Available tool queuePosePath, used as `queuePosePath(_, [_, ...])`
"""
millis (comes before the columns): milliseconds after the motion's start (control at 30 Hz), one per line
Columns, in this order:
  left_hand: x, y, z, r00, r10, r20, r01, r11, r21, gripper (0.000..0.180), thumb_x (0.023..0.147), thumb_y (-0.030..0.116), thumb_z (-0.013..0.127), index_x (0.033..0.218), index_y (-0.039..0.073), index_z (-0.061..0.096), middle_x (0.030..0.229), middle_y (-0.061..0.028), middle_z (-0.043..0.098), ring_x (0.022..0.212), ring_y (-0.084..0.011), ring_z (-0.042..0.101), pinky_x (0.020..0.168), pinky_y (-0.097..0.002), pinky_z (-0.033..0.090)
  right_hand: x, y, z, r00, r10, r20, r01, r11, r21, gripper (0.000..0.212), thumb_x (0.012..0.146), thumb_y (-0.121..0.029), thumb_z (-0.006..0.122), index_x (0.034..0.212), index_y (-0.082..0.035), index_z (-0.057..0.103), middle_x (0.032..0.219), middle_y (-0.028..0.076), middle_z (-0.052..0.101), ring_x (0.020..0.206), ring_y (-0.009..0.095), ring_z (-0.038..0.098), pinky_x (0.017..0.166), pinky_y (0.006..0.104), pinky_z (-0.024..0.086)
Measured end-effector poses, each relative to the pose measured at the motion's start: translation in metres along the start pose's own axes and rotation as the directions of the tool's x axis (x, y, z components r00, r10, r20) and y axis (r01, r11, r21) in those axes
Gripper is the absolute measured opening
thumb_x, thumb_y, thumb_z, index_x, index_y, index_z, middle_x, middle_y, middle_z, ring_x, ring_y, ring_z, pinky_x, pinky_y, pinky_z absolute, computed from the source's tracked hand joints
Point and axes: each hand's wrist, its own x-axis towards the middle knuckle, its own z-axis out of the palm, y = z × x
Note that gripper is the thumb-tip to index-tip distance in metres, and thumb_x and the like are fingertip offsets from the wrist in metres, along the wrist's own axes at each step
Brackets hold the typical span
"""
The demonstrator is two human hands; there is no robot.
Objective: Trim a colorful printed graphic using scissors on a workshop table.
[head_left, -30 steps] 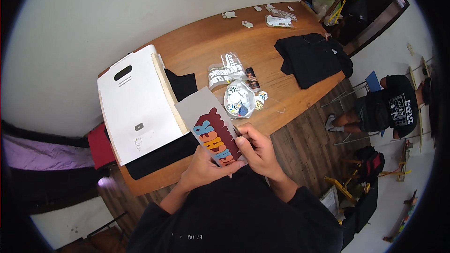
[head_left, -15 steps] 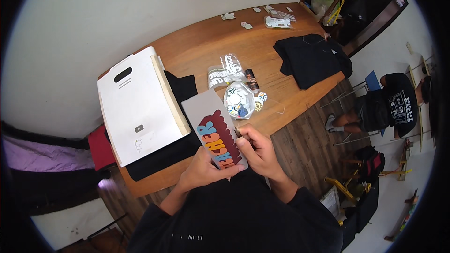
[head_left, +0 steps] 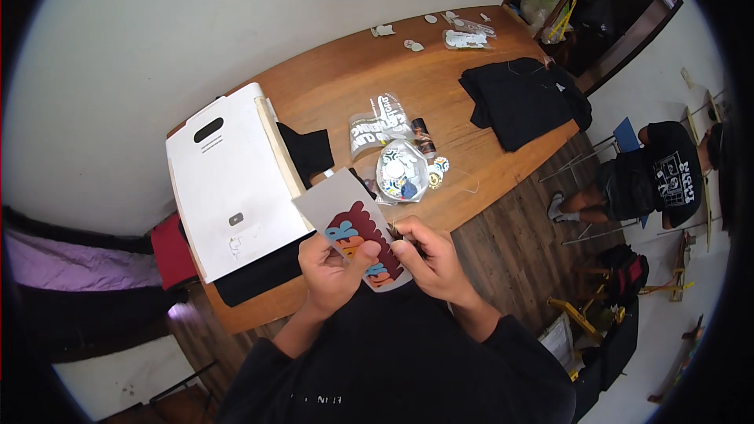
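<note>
Peeling seems underway: left hand [head_left: 330,267] holds the colourful transfer sheet [head_left: 357,239] above the near table [head_left: 440,86] edge; right hand [head_left: 428,255] pinches its right edge, needing slow, steady pull.

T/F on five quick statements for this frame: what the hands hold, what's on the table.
1. Both hands hold the grey sheet with a colourful lettered graphic. True: left hand, right hand.
2. The white flat press lies on the brown wooden table. True.
3. The folded black garment lies under the press. False: it lies apart, near the table's far right edge.
4. The table is glass. False: wood.
5. The right hand rests flat on the table. False: it pinches the sheet's edge.
</note>
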Motion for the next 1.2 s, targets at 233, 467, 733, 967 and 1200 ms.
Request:
queuePosePath(233, [0.005,0.006,0.005,0.998,-0.006,-0.062,0.015,0.989,0.150,0.009,0.080,0.002,0.068,0.076,-0.002,0.060,0.067,-0.0043,0.062,0.056,-0.0065,0.055,0.053,-0.0188,0.044,0.000,0.000,-0.002,1.000,0.006,0.026,-0.006,1.000,0.016,0.015,0.088,-0.008,0.056,0.098,0.003,0.053,0.076,0.011,0.056,0.064,0.016,0.053,0.058,0.0268,0.042])
queuePosePath(467, [0.005,0.011,0.006,0.995,-0.080,-0.064,0.087,0.991,0.100,0.014,0.076,0.002,0.073,0.085,-0.004,0.065,0.076,-0.0054,0.066,0.069,-0.0090,0.061,0.063,-0.0217,0.048,0.001,0.000,-0.003,0.999,0.005,0.049,-0.005,1.000,-0.002,0.016,0.087,-0.007,0.057,0.099,0.003,0.053,0.079,0.013,0.057,0.066,0.020,0.055,0.060,0.0284,0.043])
queuePosePath(733, [0.007,0.012,0.003,0.986,-0.154,-0.056,0.161,0.974,0.157,0.010,0.076,0.003,0.072,0.081,-0.002,0.064,0.069,-0.0034,0.065,0.060,-0.0073,0.059,0.056,-0.0192,0.046,0.001,0.000,-0.003,0.998,0.006,0.068,-0.007,1.000,0.010,0.016,0.087,-0.007,0.057,0.099,0.003,0.053,0.079,0.014,0.057,0.067,0.020,0.055,0.061,0.0287,0.043])
queuePosePath(967, [0.010,0.015,0.002,0.985,-0.175,-0.009,0.175,0.980,0.101,0.010,0.077,0.004,0.072,0.079,-0.002,0.064,0.067,-0.0027,0.064,0.058,-0.0064,0.058,0.053,-0.0187,0.045,0.001,0.001,-0.003,0.996,0.025,0.087,-0.029,0.999,0.043,0.016,0.087,-0.007,0.057,0.099,0.003,0.053,0.077,0.012,0.056,0.065,0.017,0.054,0.058,0.0276,0.042])
queuePosePath(1200, [0.011,0.017,0.001,0.980,-0.199,0.027,0.196,0.976,0.092,0.010,0.077,0.004,0.071,0.082,-0.002,0.064,0.067,-0.0027,0.063,0.058,-0.0061,0.057,0.053,-0.0183,0.044,0.001,0.001,-0.005,0.995,0.001,0.096,-0.004,0.999,0.034,0.017,0.088,-0.008,0.056,0.100,0.004,0.053,0.079,0.012,0.057,0.067,0.017,0.055,0.060,0.0272,0.043])
